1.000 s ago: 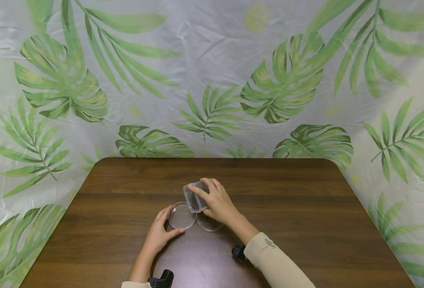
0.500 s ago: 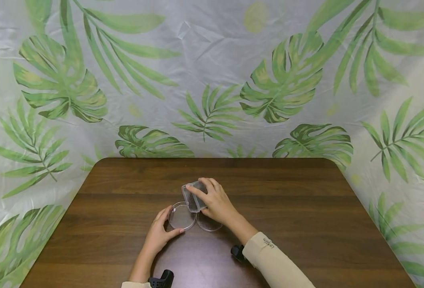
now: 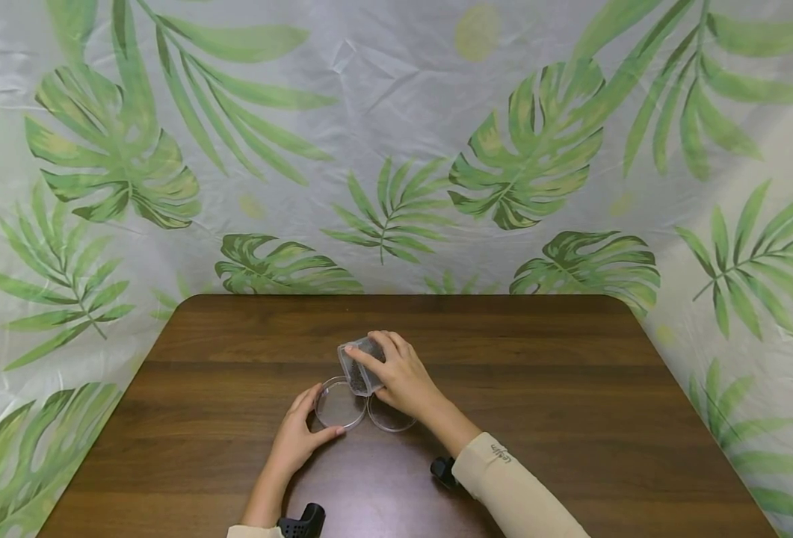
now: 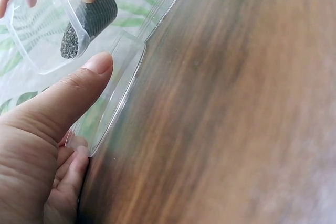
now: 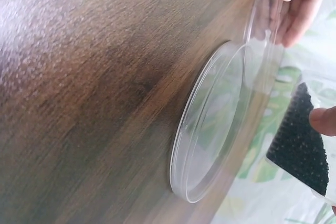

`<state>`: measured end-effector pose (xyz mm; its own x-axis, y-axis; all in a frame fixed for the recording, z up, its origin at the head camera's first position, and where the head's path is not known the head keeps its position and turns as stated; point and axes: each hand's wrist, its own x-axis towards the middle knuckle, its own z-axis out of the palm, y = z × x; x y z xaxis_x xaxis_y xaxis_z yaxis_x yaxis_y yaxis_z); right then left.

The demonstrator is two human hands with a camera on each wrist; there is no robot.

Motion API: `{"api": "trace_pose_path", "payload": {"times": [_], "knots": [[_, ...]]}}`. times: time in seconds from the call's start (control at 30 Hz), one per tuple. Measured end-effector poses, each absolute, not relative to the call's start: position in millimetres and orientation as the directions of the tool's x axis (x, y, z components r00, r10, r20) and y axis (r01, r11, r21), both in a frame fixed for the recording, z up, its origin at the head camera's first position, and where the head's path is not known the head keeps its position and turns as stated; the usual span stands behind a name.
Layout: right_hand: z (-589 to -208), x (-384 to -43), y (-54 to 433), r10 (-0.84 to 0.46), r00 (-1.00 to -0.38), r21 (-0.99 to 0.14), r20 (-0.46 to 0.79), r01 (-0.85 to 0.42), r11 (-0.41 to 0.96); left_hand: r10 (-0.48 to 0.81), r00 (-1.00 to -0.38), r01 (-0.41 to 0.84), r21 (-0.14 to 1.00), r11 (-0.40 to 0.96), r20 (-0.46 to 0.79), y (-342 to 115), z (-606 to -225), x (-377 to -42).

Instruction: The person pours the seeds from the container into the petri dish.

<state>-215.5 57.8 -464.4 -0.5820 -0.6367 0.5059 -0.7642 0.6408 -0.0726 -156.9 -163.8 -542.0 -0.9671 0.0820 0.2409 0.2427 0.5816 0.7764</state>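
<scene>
The right hand (image 3: 406, 379) grips a clear rectangular plastic container (image 3: 354, 372) of dark granules (image 5: 300, 142), tilted above a clear round dish (image 3: 338, 407) the left hand (image 3: 297, 432) holds between thumb and fingers; a matching dish (image 3: 392, 418) sits beside it on the brown wooden table (image 3: 571, 418).

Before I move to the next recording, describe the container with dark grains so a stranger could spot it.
On the brown table, find the two clear round dishes side by side. Above them, the right hand holds the tilted container. Unlike the shallow dishes, it is boxy and partly filled with dark grains.
</scene>
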Motion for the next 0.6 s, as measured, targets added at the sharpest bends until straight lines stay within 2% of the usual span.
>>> {"api": "trace_pose_path", "payload": {"times": [0.6], "knots": [[-463.5, -214.7, 55.0, -0.645, -0.551, -0.048, 0.53, -0.779, 0.625, 0.092, -0.967, 0.247, 0.786, 0.567, 0.237, -163.9, -540.3, -155.4]]}}
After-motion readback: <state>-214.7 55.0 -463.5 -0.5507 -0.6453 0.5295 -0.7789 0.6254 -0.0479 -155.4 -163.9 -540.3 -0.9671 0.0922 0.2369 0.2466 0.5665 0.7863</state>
